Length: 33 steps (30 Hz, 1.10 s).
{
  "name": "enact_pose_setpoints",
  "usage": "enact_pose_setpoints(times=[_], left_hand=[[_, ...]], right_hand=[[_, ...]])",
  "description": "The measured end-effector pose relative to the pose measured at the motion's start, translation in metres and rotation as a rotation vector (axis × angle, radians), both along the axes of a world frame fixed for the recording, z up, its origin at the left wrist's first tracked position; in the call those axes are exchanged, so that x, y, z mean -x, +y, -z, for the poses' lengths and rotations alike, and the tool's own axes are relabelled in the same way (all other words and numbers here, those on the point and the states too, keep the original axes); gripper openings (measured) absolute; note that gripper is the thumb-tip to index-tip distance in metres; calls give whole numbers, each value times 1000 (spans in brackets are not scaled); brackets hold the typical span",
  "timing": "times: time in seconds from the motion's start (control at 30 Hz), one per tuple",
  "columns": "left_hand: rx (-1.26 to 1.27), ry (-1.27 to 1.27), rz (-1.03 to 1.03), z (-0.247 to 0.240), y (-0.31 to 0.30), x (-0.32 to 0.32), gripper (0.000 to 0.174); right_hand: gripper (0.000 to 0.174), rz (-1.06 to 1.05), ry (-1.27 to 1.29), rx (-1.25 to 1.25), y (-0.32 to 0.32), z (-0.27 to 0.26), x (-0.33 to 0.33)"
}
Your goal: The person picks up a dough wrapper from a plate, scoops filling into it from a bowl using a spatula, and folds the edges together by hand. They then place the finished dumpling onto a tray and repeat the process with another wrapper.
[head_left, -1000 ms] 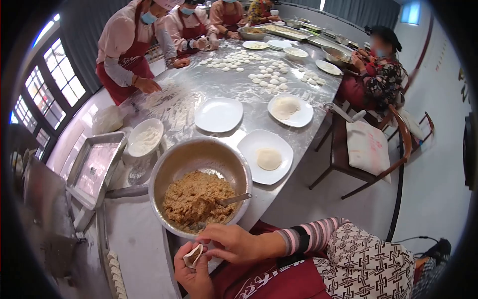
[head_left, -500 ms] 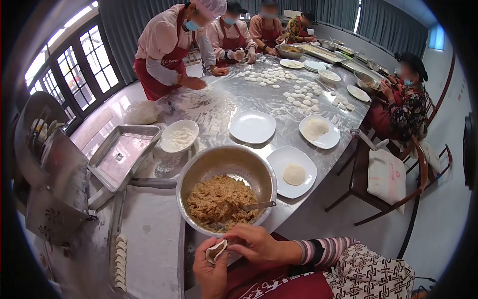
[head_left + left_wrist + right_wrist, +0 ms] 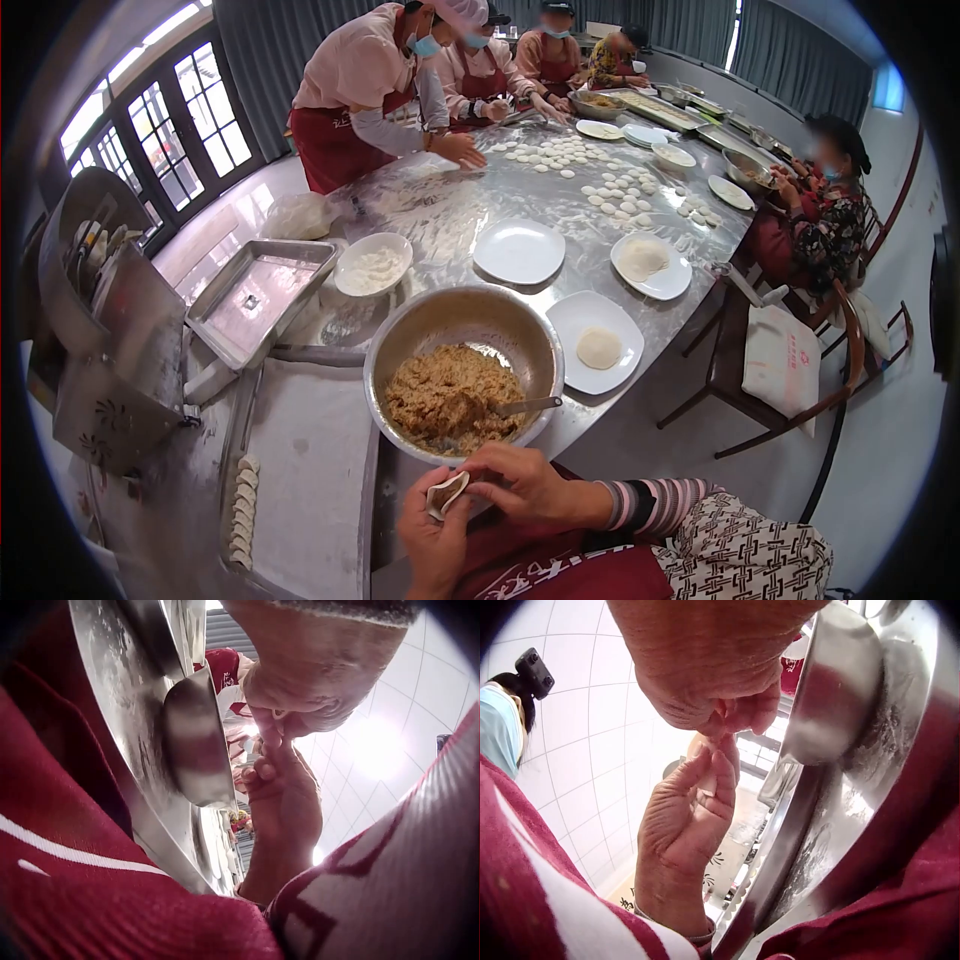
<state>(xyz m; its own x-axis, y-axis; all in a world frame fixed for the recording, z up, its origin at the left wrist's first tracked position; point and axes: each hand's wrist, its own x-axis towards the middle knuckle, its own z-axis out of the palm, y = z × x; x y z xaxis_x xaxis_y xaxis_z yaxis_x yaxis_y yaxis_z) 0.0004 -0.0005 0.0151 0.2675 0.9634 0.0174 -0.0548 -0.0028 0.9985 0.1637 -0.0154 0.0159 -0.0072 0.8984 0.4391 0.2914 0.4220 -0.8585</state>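
Note:
Near my lap in the head view, my left hand point(image 3: 433, 540) holds a half-folded dumpling point(image 3: 447, 493), a pale wrapper with brown filling showing in its opening. The thumb and fingers of my right hand point(image 3: 525, 485) pinch its edge from the other side. In the left wrist view, the upper, nearer left hand point(image 3: 322, 675) meets the right hand point(image 3: 289, 806) at the fingertips. A pale bit of the wrapper point(image 3: 707, 781) shows between the left fingers in the right wrist view. Just beyond both hands stands a steel bowl point(image 3: 375, 405) of brown filling point(image 3: 450, 390) with a spoon handle point(image 3: 530, 405).
A lined tray point(image 3: 310, 450) on the left bears a row of finished dumplings point(image 3: 243, 510). Behind it are an empty metal tray point(image 3: 262, 300) and a bowl of flour point(image 3: 375, 268). White plates, one with a wrapper point(image 3: 599, 348), stand beyond the filling bowl. Other people work around the table.
The head view has turned, so the scene sits further right in it. Both hands keep their hold on the dumpling. Across the table, a person's hand has moved over the floured surface.

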Motion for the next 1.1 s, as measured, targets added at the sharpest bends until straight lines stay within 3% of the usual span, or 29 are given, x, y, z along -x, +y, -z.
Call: enact_pose_setpoints(times=[0.27, 1.1], left_hand=[[-54, 12, 15, -3, -1, -3, 37], [-21, -41, 80, 9, 1, 4, 30]], right_hand=[[19, 14, 22, 114, -2, -3, -2], [19, 40, -176, -60, 6, 0, 2]])
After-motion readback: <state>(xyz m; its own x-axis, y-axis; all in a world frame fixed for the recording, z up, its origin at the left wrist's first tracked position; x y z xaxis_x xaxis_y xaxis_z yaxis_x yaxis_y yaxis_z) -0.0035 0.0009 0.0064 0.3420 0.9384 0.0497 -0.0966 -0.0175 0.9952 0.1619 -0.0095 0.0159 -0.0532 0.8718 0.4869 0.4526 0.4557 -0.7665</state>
